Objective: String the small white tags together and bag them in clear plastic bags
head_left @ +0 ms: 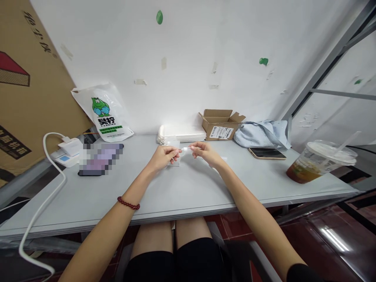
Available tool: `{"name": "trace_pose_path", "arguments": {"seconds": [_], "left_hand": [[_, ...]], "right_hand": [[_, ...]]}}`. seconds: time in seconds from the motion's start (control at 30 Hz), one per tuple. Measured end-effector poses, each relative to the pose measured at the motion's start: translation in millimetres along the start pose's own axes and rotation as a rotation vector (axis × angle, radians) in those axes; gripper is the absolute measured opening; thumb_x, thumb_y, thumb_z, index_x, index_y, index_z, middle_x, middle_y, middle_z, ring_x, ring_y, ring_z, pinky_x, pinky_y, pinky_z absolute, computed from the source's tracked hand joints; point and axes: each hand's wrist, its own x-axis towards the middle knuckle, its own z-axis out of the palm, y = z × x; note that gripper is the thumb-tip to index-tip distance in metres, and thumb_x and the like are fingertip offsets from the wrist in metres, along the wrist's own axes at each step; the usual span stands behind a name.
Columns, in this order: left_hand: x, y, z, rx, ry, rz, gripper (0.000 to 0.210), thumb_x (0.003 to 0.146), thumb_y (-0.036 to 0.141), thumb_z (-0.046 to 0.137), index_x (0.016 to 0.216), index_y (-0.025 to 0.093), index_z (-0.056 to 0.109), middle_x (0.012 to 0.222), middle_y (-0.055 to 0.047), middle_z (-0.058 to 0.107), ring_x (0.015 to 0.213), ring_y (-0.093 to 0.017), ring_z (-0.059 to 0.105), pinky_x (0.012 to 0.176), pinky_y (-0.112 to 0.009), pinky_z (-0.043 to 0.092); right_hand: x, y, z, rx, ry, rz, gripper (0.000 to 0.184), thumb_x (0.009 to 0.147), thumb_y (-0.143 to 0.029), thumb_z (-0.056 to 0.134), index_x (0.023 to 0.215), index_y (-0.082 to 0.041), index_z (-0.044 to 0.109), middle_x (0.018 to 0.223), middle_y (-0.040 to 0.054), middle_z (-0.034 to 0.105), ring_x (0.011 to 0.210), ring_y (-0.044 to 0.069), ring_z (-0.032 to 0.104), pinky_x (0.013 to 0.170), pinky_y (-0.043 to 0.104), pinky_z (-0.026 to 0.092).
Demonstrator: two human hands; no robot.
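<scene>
My left hand (164, 157) and my right hand (206, 154) are pinched close together above the middle of the table (188, 188). Between their fingertips stretches a small, translucent white piece (185, 149), perhaps thin plastic; its exact kind is too small to make out. Both hands grip it, one at each end. Beneath and beside the left hand lies some clear plastic (175, 163), partly covered by the fingers. Another clear bit shows by the right hand. Just behind the hands, a stack of flat white packets (185, 134) rests against the wall.
An open cardboard box (219, 127) stands behind, beside a pale blue bag (261, 134) and a phone (266, 153). A plastic drink cup (320, 162) tilts at right. At left are a blurred phone (100, 159), a white plastic bag (104, 113), a charger (70, 147) and a cable (44, 199).
</scene>
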Motion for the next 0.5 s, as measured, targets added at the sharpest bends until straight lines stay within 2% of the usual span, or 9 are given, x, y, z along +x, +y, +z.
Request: {"name": "trace_pose_path", "arguments": {"seconds": [0.23, 0.5], "left_hand": [[2.1, -8.1, 0.8, 0.176, 0.028, 0.045, 0.027, 0.069, 0.039, 0.06, 0.069, 0.013, 0.069, 0.056, -0.002, 0.06, 0.048, -0.011, 0.049, 0.049, -0.024, 0.039], [0.2, -2.7, -1.7, 0.147, 0.035, 0.055, 0.026, 0.067, 0.038, 0.061, 0.069, 0.013, 0.068, 0.057, -0.003, 0.061, 0.05, -0.011, 0.051, 0.048, -0.024, 0.039]], "right_hand": [[-2.0, -3.5, 5.7, -0.166, 0.054, -0.025, 0.034, 0.077, -0.048, 0.056, 0.085, -0.015, 0.062, 0.055, -0.0024, 0.05, 0.053, 0.011, 0.045, 0.051, 0.024, 0.03], [-0.8, -0.9, 17.5, -0.26, 0.139, -0.169, 0.028, 0.081, -0.039, 0.052, 0.089, -0.014, 0.064, 0.056, -0.0018, 0.051, 0.053, 0.012, 0.048, 0.055, 0.026, 0.036]]}}
